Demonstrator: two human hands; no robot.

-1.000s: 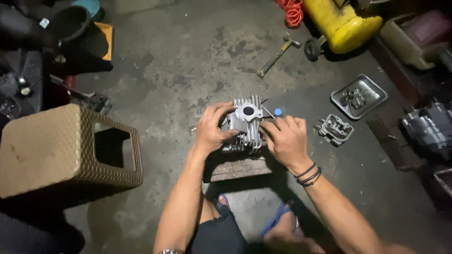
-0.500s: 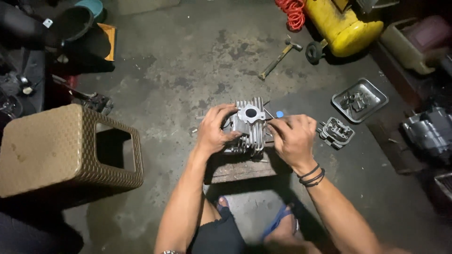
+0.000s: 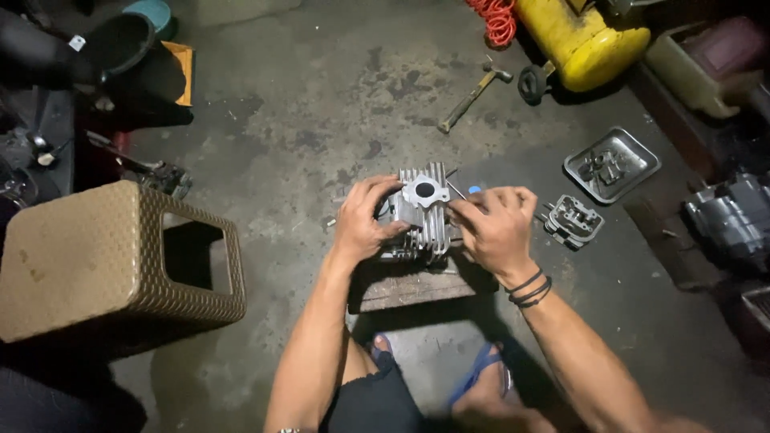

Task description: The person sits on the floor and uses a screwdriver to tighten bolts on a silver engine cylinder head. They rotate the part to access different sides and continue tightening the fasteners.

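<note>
A finned grey metal engine cylinder head (image 3: 423, 210) rests on a wooden block (image 3: 417, 285) on the concrete floor. My left hand (image 3: 362, 224) grips its left side. My right hand (image 3: 496, 226) presses on its right side and holds a thin tool with a blue tip (image 3: 475, 191) against it. Black bands circle my right wrist.
A brown woven plastic stool (image 3: 112, 261) stands at the left. A small metal engine part (image 3: 573, 220) and a metal tray of parts (image 3: 611, 163) lie to the right. A hammer (image 3: 473, 95), a yellow tank (image 3: 581, 36) and an orange coil (image 3: 497, 16) lie beyond.
The view has shifted slightly. Both hands stay on the cylinder head, and my right hand has slid a little along its right side with the tool.
</note>
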